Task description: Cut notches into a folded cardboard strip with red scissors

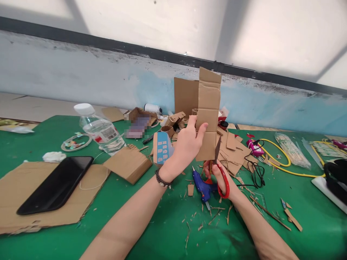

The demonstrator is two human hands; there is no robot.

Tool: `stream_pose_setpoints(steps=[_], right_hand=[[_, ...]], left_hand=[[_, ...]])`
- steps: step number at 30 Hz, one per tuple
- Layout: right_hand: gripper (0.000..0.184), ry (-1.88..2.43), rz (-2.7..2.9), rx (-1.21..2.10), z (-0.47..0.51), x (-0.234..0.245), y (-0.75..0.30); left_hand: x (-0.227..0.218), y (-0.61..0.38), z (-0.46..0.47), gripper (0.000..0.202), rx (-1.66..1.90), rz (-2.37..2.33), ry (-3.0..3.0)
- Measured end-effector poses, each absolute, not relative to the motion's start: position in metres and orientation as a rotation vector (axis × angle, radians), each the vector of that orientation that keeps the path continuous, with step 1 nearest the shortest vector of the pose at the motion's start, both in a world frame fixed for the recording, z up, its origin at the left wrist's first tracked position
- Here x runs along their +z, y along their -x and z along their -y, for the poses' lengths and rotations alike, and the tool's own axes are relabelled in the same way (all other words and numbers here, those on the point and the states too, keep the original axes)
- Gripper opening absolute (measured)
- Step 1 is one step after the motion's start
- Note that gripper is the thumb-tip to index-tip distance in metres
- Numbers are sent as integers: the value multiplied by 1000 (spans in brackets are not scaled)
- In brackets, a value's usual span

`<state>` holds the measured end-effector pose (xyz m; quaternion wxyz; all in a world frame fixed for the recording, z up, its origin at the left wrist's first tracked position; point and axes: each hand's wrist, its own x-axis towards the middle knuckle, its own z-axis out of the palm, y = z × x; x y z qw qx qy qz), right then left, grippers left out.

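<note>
One creased cardboard strip (209, 110) rises upright above a green table (162, 227), the left hand (188, 142) clamped on it, thumb across the front. Fingers of the right hand (219, 177) close on red-handled scissors (226, 181), blades beside the strip's lower corner; whether they touch it is hard to tell. A blue glue gun (201, 185) lies just below.

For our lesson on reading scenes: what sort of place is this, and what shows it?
Probably a craft workspace: a glue gun and cardboard scraps lie on a green table, and the right hand holds scissors.
</note>
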<state>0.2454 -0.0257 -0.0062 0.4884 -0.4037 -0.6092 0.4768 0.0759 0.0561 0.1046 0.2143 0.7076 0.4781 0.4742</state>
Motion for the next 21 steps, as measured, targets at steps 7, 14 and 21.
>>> stream_pose_setpoints(steps=[7, 14, 21], right_hand=[[61, 1102, 1376, 1161, 26, -6, -241], [63, 1101, 1250, 1210, 29, -5, -234], [65, 1136, 1207, 1219, 28, -6, -238]], left_hand=[[103, -81, -50, 26, 1235, -1354, -1996], [103, -83, -46, 25, 1241, -1338, -1979], [103, -85, -46, 24, 1224, -1329, -1968]])
